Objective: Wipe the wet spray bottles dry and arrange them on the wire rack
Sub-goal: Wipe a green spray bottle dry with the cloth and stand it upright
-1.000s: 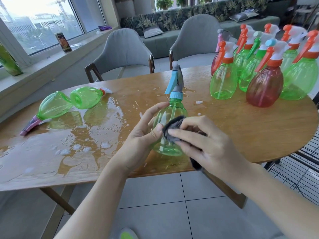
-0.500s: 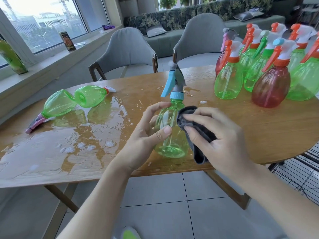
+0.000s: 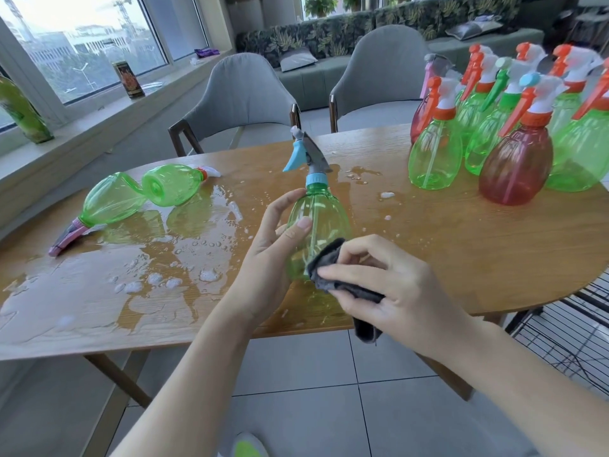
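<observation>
two wet bottles [image 3: 145,196] lie flat

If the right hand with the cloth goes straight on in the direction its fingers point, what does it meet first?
The right hand points left, pressing the grey cloth on the green bottle, so it meets that bottle first; behind it, probably, the left hand.

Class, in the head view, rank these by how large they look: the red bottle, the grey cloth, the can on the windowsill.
1. red bottle
2. grey cloth, partly hidden by the right hand, nearer the camera
3. can, farthest away, so true size unsure
</observation>
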The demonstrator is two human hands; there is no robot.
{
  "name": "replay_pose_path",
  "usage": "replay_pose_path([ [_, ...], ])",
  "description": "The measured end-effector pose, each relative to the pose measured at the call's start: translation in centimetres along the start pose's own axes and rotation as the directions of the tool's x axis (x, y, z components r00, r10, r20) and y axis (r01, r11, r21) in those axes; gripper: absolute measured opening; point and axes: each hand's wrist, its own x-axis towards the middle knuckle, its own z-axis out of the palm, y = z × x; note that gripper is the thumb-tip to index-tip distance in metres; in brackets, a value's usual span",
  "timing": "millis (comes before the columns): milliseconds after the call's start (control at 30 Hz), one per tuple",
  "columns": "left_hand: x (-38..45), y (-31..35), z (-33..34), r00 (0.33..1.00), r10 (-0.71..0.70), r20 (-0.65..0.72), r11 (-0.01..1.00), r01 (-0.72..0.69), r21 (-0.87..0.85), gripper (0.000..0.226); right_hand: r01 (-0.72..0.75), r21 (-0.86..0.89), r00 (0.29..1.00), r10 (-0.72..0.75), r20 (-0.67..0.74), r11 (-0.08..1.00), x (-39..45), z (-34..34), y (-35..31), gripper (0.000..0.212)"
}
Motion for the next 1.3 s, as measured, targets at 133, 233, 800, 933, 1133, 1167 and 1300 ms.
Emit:
replay_pose_path([
  [133,0.1,-0.2,-0.2,1.0,-0.004,0.0,0.999,0.004,0.033,0.044,0.084,-0.052,0.996,-0.082,0.042,0.995,0.0,-0.2,0.3,0.02],
  [233,0.0,-0.1,-0.5,0.996,-0.012,0.087,1.0,0.01,0.024,0.045,0.097,-0.065,0.995,-0.096,0.019,0.993,0.5,-0.2,0.4,0.02],
  [800,-0.1,-0.1,-1.1,0.995,0.035,0.088,0.991,-0.046,0.126,0.048,-0.156,0.026,0.971,0.158,-0.181,0.987,1.2,-0.5,0.4,0.022],
  [933,-0.1,-0.2,-0.9,0.997,0.053,0.05,0.985,-0.061,0.164,0.047,-0.173,0.009,0.965,0.171,-0.199,0.985,1.8,-0.6,0.6,0.023],
  [1133,-0.2,-0.5,-0.7,0.995,0.082,0.053,0.971,-0.092,0.219,0.045,-0.135,0.022,0.979,0.136,-0.148,0.991,1.4,-0.3,0.5,0.022],
  [1167,-0.2,-0.5,-0.6,0.995,0.089,0.041,0.97,-0.096,0.224,0.044,-0.094,0.027,0.989,0.096,-0.113,0.995,1.1,-0.1,0.4,0.021],
  [1300,-0.1,-0.4,-0.5,0.994,0.109,-0.012,0.952,-0.101,0.289,0.047,0.038,0.015,0.999,-0.039,0.038,0.999,0.0,0.6,0.1,0.019],
])
